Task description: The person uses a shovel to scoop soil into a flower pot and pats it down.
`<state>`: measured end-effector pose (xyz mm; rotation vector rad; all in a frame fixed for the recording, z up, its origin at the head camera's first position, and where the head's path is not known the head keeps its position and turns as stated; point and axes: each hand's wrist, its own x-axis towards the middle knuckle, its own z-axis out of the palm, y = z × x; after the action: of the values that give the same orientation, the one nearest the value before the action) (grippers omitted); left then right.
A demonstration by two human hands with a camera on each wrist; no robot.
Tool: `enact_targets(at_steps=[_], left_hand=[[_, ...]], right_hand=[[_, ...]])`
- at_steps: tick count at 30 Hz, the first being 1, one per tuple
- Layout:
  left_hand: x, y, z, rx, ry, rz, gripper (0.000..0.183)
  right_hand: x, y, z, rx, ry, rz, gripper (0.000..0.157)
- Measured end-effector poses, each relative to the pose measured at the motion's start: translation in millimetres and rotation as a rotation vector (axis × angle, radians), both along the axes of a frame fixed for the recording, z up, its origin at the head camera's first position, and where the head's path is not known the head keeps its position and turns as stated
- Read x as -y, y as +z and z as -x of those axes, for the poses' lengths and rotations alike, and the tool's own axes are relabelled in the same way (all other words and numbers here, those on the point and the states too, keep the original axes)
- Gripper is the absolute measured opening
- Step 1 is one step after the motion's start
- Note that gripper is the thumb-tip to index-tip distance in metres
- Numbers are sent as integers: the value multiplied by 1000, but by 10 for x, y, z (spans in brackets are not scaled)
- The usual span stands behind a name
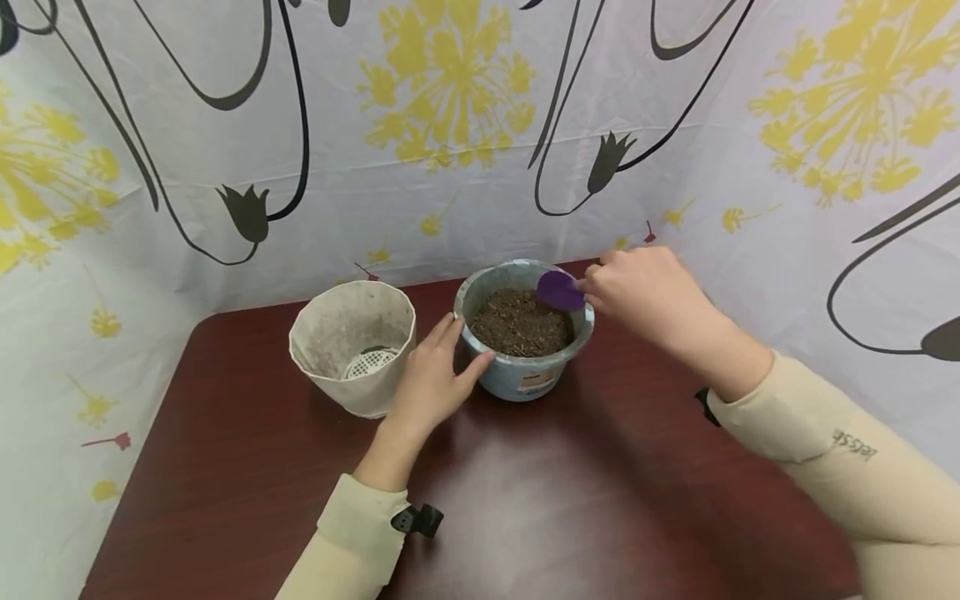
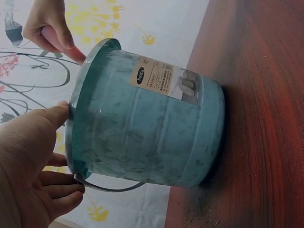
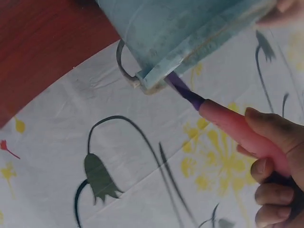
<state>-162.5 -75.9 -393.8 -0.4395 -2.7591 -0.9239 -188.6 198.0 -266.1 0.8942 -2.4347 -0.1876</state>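
Observation:
A blue-green bucket [image 1: 517,379] of dark soil [image 1: 521,323] stands on the table, a paper label [image 2: 166,80] on its side. My left hand [image 1: 437,367] touches its rim at the near left, thumb and fingers spread along the edge. In the left wrist view the fingertips [image 2: 66,202] are beside the wire handle [image 2: 111,190]. My right hand [image 1: 637,287] grips a small trowel by its pink handle [image 3: 237,130]. The trowel's purple blade [image 1: 558,290] is tilted over the soil at the bucket's right side. In the right wrist view its tip is hidden behind the rim.
Left of the bucket stands a white plastic pot [image 1: 318,379] with a perforated bottom [image 1: 370,362]. Both are near the back of the dark red table [image 1: 247,467]. A patterned curtain [image 1: 480,200] hangs close behind. Soil crumbs [image 2: 202,218] lie beside the bucket.

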Motion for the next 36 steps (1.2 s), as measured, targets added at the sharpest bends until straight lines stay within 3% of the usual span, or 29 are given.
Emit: enact_targets(at_steps=[4,14,18,26,31,36], left_hand=[[8,14,15,-2,1,-2,76],[8,1,20,-11,7,-3,75],[7,-1,22,-13,9,-6,75],[-2,-6,15,-16,8,-14,76],[-1,-24,19,-25,13,-16,75],[-12,-21,17,-42,9,-21,74]], right_hand=[[59,12,5,11,-7,-73,53],[-82,34,113,283,-47,-43,47],[-157,-7,165,370,-17,11,40],[-329,-208,304,446,155,164,35],[-375,-351,357,533,154,289,28],[-358,-484,379,714,56,394,15]])
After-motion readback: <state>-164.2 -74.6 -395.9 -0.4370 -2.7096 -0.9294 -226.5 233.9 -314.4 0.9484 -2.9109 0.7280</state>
